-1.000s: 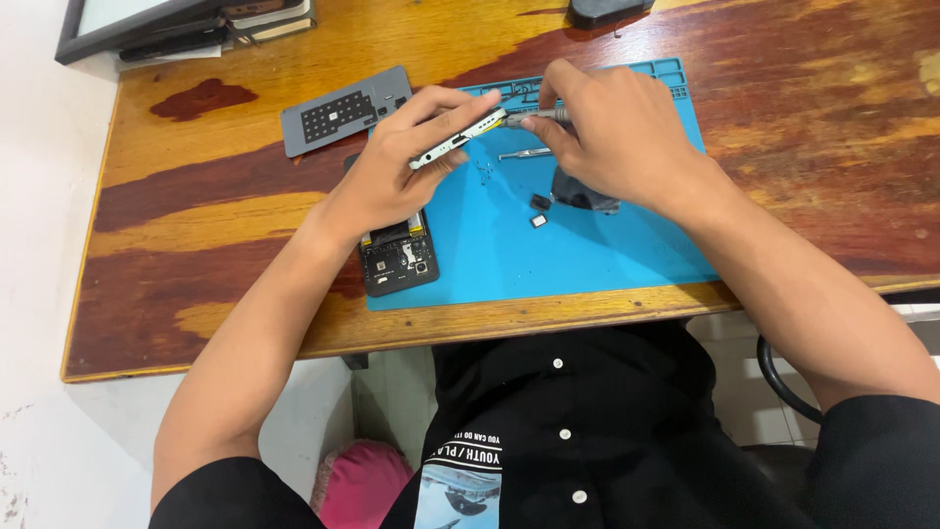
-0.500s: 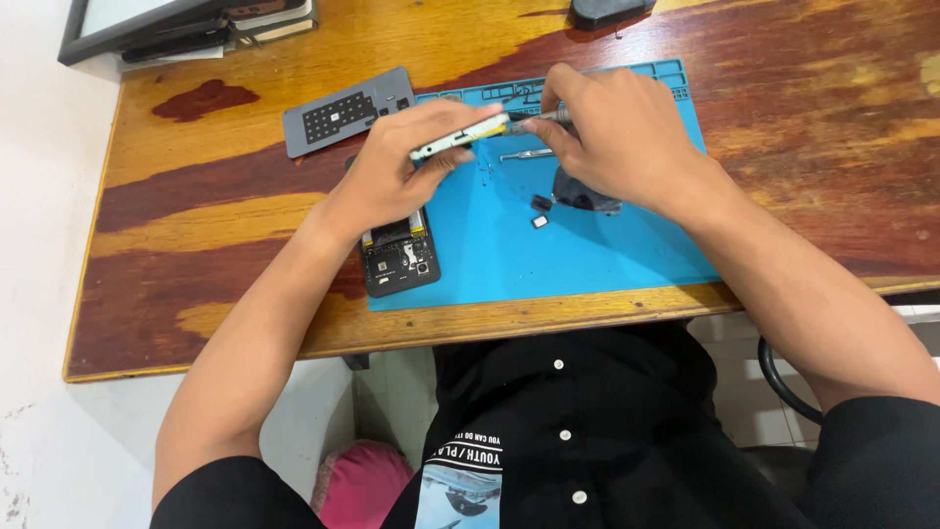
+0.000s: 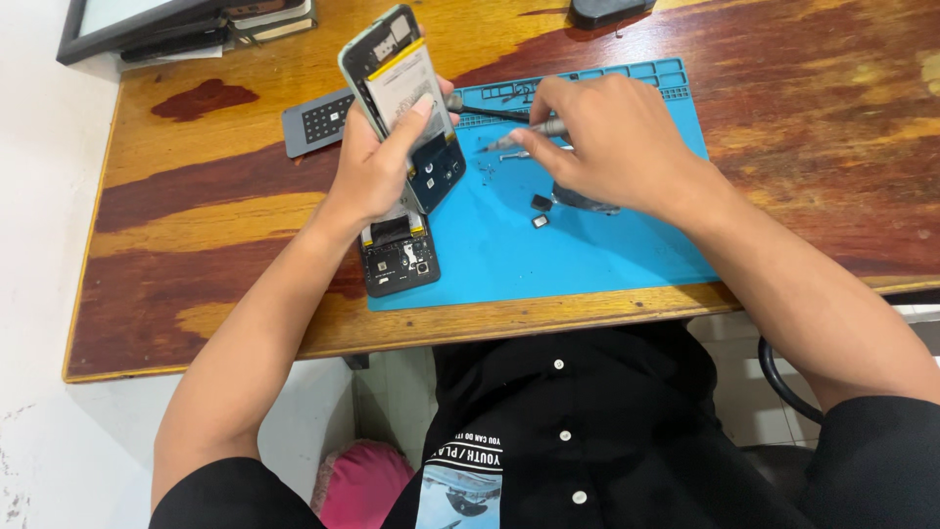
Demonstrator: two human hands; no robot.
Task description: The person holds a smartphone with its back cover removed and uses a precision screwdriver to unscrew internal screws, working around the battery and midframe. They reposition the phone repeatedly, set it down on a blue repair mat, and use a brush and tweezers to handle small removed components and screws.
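Gripping the opened phone (image 3: pixel 403 108) by its edges, the left hand (image 3: pixel 377 167) is tilting this light, fragile thing; the right hand (image 3: pixel 607 147) is pinching a thin screwdriver (image 3: pixel 519 137).

- Mat (image 3: pixel 587 255) lies on table (image 3: pixel 813 118).
- Opened phone (image 3: pixel 401 103) held above mat's left edge.
- Dark part (image 3: pixel 399 257) below it, on mat's left corner.
- Grey pad (image 3: pixel 318 120) left of mat.

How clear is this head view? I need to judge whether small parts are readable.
Head view: even, soft light, faint shadows under the hands; the opened phone in the left hand is sharp, the tool in the right hand slightly soft; tiny parts on the blue mat lack detail.
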